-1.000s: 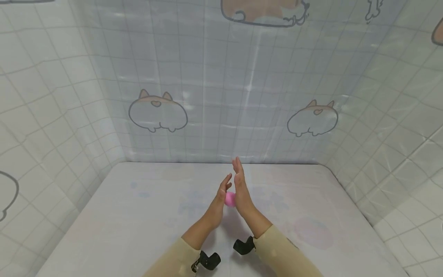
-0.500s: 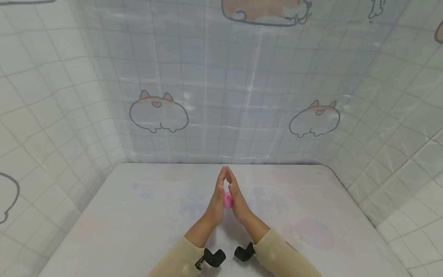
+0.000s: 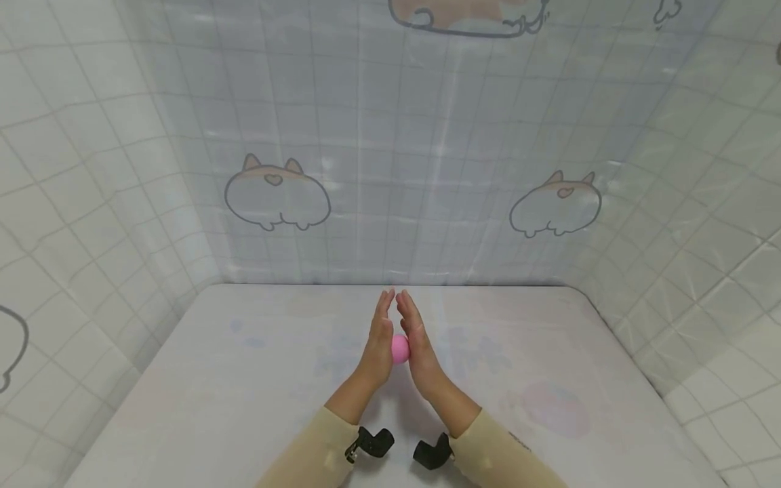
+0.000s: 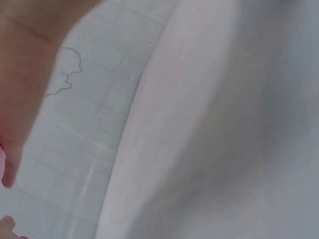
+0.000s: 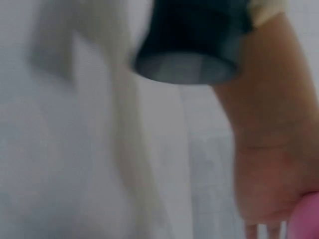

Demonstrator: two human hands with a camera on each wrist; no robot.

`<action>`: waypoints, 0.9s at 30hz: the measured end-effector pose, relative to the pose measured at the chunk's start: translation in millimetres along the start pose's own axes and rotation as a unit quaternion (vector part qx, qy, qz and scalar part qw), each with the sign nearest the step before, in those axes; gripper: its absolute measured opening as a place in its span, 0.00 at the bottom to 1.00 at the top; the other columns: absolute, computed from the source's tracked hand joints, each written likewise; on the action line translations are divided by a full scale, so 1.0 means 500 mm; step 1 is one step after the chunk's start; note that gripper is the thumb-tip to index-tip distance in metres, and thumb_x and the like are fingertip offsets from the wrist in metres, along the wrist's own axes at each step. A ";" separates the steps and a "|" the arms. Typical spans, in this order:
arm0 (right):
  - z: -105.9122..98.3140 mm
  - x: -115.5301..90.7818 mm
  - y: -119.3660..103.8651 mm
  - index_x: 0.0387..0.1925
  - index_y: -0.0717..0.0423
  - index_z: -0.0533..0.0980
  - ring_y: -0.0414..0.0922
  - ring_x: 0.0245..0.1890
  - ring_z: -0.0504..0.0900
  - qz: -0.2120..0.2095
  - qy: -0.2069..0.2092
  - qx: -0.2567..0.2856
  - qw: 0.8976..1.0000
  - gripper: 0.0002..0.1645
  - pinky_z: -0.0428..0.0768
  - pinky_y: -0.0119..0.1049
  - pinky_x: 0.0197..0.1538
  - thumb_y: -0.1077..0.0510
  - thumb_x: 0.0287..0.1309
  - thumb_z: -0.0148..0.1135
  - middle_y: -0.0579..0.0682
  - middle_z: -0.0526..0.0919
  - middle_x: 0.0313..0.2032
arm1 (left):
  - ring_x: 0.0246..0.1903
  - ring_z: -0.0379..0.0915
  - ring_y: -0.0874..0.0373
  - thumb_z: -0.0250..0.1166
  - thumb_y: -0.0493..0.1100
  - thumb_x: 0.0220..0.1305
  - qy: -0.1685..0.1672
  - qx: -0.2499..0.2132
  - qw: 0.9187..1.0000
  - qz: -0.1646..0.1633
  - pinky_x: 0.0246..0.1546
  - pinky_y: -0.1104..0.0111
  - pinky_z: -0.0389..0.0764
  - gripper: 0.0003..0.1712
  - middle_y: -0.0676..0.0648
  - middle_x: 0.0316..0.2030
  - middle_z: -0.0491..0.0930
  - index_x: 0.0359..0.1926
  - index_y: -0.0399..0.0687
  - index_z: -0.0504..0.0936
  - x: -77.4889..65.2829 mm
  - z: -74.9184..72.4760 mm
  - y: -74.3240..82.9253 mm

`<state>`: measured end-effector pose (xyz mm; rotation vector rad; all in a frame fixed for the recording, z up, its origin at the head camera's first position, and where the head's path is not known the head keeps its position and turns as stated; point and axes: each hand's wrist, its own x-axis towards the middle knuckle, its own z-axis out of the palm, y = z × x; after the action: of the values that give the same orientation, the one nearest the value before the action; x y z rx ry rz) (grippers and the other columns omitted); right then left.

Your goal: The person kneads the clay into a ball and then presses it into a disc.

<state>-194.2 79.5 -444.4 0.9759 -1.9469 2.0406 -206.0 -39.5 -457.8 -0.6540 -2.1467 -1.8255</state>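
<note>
A pink ball (image 3: 400, 349), smooth and round, sits between my two palms in the head view. My left hand (image 3: 378, 346) presses it from the left with straight fingers pointing forward. From the other side my right hand (image 3: 419, 349) presses with its fingers straight as well. The fingertips of both hands lean toward each other, a narrow gap between them. At the left edge of the left wrist view a sliver of the pink ball (image 4: 2, 162) shows by the palm. The right wrist view has the pink ball (image 5: 305, 219) against the palm at lower right.
Beneath the hands lies a pale table (image 3: 244, 393) with faint coloured patches. Behind it hangs a tiled-pattern curtain (image 3: 390, 169) with dog drawings. Black wrist cameras (image 3: 376, 442) stick out from the beige sleeves (image 3: 314, 454).
The right hand, earlier farther forward than the left, has drawn back level with it. Fingertips met half a second ago and are now slightly apart. The ball has shifted slightly left between the palms.
</note>
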 end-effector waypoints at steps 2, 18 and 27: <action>-0.005 0.004 -0.006 0.80 0.53 0.40 0.57 0.78 0.42 -0.001 0.004 -0.012 1.000 0.43 0.41 0.64 0.72 0.33 0.76 0.21 0.57 0.44 0.79 | 0.77 0.33 0.42 0.27 0.74 0.72 -0.011 0.009 1.000 -0.006 0.66 0.30 0.41 0.47 0.43 0.79 0.39 0.80 0.51 0.47 -0.004 0.001 -0.003; -0.032 0.027 0.017 0.80 0.46 0.42 0.50 0.78 0.42 0.080 0.022 -0.035 0.996 0.43 0.38 0.64 0.73 0.31 0.74 0.26 0.49 0.44 0.79 | 0.77 0.34 0.42 0.22 0.69 0.75 -0.084 -0.052 0.987 0.131 0.67 0.32 0.42 0.46 0.39 0.79 0.38 0.79 0.42 0.42 -0.026 0.018 0.022; -0.007 0.009 0.026 0.80 0.52 0.46 0.50 0.78 0.42 0.066 -0.040 -0.042 0.996 0.40 0.45 0.60 0.74 0.35 0.77 0.23 0.49 0.46 0.79 | 0.77 0.34 0.43 0.26 0.73 0.73 0.030 -0.034 0.991 0.124 0.68 0.34 0.41 0.49 0.44 0.79 0.38 0.79 0.43 0.42 -0.014 0.009 0.026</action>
<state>-205.7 79.7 -452.5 0.9482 -2.1721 1.9965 -193.4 -34.8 -450.5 -0.8303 -1.8771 -1.7667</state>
